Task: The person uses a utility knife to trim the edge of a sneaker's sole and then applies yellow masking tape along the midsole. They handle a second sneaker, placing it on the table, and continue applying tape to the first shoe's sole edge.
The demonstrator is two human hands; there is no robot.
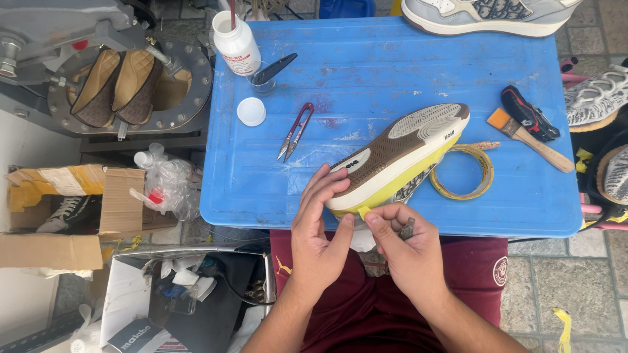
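Observation:
A sneaker (399,157) lies sole-up on the blue table (261,176), its upper wrapped in yellow masking tape. My left hand (319,229) cups the near end of the sneaker, fingers on the sole edge. My right hand (402,245) pinches a loose yellow tape end (364,211) at the sneaker's near end, with a small dark object tucked in its fingers. A roll of yellow tape (466,173) lies beside the sneaker on its right.
Red thread snips (296,131), a white cap (251,111), a white bottle (237,44), a small glass, a brush (530,139) and a black-red tool (528,112) lie on the table. Another sneaker (487,14) rests at the far edge. Boxes and a shoe press stand left.

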